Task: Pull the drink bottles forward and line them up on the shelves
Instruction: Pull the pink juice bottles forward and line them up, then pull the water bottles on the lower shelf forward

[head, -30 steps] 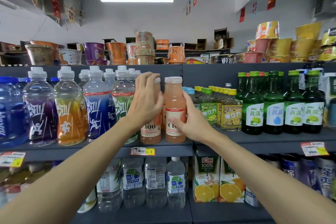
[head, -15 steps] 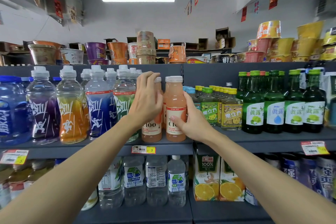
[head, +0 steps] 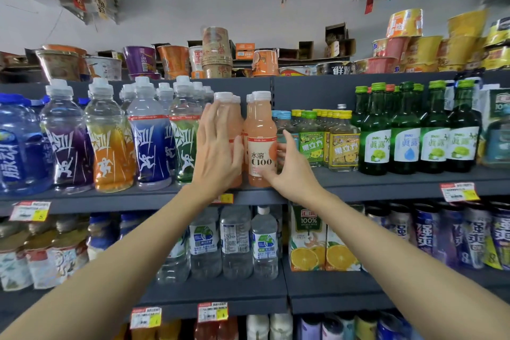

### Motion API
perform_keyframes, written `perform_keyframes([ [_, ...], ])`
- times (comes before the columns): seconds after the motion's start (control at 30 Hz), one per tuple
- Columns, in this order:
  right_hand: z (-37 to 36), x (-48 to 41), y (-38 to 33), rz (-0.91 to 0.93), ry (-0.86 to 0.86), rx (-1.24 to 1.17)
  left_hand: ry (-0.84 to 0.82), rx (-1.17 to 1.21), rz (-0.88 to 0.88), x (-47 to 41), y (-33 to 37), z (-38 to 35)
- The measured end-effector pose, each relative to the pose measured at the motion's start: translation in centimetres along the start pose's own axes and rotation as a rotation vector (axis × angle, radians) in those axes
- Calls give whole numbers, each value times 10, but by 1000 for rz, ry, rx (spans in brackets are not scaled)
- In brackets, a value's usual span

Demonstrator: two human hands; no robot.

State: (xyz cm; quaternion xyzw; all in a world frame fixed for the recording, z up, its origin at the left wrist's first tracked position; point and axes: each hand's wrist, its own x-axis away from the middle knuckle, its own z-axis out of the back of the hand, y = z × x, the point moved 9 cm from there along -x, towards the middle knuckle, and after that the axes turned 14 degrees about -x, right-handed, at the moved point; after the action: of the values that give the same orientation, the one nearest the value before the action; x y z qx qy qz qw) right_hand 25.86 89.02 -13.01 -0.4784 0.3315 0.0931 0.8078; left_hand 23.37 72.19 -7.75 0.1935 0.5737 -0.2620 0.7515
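C100 drink bottles (head: 260, 146) stood side by side near the front edge of the shelf (head: 386, 183). Left hand (head: 218, 152) lay flat, fingers straight, against one; right hand (head: 295, 171) gripped the other low down. This pair appeared nearly aligned; other rows probably awaited attention.

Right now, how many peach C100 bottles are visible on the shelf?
4. Front left bottle behind the left hand; front right bottle held by the right hand; rear left bottle and rear right bottle show caps only. Others may be hidden.
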Motion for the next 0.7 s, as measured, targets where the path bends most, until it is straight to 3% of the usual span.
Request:
perform_keyframes([
  [0.23, -11, 44, 10, 94, 124, 163, -67, -15, 9, 77, 11, -6],
  [0.4, -14, 98, -9, 499, 374, 259, -31, -68, 37, 119, 10, -6],
  [0.47, -29, 127, 2, 618, 327, 247, 20, -94, 4, 149, 10, -5],
  [0.57, -56, 152, 42, 546, 189, 258, -22, -84, 7, 198, 6, -13],
  [0.7, -72, 150, 97, 192, 168, 380, -250, -108, 117, 238, -9, -38],
])
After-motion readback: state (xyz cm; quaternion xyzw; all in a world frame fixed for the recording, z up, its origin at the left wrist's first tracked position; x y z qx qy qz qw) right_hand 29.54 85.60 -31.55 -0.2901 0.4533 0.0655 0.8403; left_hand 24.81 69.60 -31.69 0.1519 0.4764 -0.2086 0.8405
